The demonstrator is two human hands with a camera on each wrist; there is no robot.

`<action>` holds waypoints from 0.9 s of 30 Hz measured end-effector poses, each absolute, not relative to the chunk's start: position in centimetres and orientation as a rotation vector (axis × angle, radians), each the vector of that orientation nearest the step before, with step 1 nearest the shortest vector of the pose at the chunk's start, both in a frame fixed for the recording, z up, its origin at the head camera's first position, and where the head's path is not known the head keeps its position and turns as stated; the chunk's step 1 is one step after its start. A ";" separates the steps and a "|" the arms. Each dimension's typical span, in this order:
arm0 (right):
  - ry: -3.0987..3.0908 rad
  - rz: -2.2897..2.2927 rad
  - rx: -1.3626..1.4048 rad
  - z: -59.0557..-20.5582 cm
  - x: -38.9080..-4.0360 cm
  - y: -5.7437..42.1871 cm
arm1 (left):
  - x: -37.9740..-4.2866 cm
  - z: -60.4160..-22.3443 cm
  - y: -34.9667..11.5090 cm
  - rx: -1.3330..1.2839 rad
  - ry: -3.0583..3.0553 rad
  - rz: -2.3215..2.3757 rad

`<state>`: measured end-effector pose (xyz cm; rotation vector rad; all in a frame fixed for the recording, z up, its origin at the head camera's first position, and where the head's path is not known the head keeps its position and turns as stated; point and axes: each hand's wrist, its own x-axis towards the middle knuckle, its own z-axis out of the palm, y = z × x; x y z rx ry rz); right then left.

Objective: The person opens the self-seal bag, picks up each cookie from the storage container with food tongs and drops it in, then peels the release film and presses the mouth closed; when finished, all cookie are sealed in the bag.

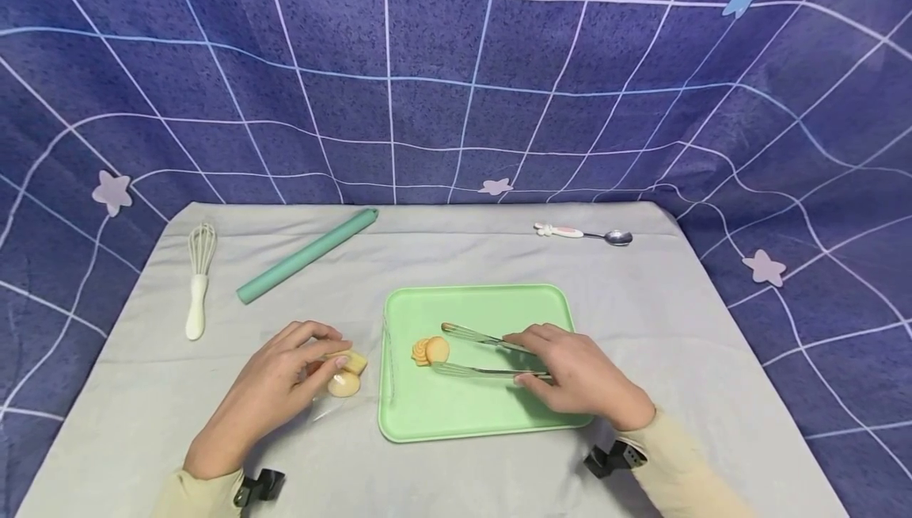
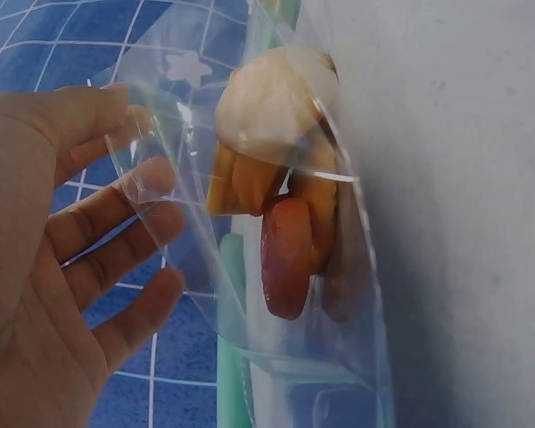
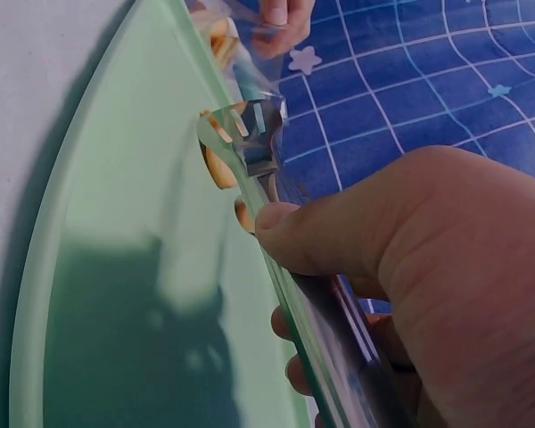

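Note:
My left hand (image 1: 274,383) pinches the edge of a clear plastic bag (image 2: 214,308) between thumb and fingers. Inside the bag lie several pieces, among them a round pale biscuit (image 2: 272,102) and a reddish-brown oval piece (image 2: 286,259). To its right, a light green tray (image 1: 456,417) bears a round biscuit (image 1: 438,350) beside a ridged one (image 1: 420,352). Metal tongs (image 1: 473,371) are gripped by my right hand (image 1: 573,371) above the tray. Their arms stand apart, tips pointing left, close to the biscuits; whether they touch them I cannot tell.
A white whisk (image 1: 199,288) lies at the far left, a green rolling pin (image 1: 306,257) to its right. At the back right is a spoon (image 1: 584,234) with a white and pink handle. A grey cloth (image 1: 712,391) covers the table, and a blue gridded curtain (image 1: 427,43) hangs behind.

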<state>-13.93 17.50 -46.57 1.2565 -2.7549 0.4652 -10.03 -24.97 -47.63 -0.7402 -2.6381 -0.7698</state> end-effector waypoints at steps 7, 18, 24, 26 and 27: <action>-2.772 0.467 1.265 -46.7 -14.1 17.2 | -10.1 -47.7 -25.0 -0.751 -2.596 -0.778; -2.780 0.474 1.265 -46.8 -14.1 17.1 | -9.9 -47.4 -25.0 -0.727 -2.651 -0.790; -2.777 0.471 1.271 -46.9 -14.1 17.1 | -9.9 -47.5 -25.1 -0.737 -2.640 -0.784; -2.776 0.471 1.274 -46.9 -14.1 17.1 | -9.9 -47.5 -25.1 -0.741 -2.634 -0.784; -2.776 0.471 1.275 -46.9 -14.1 17.1 | -9.9 -47.5 -25.1 -0.743 -2.632 -0.782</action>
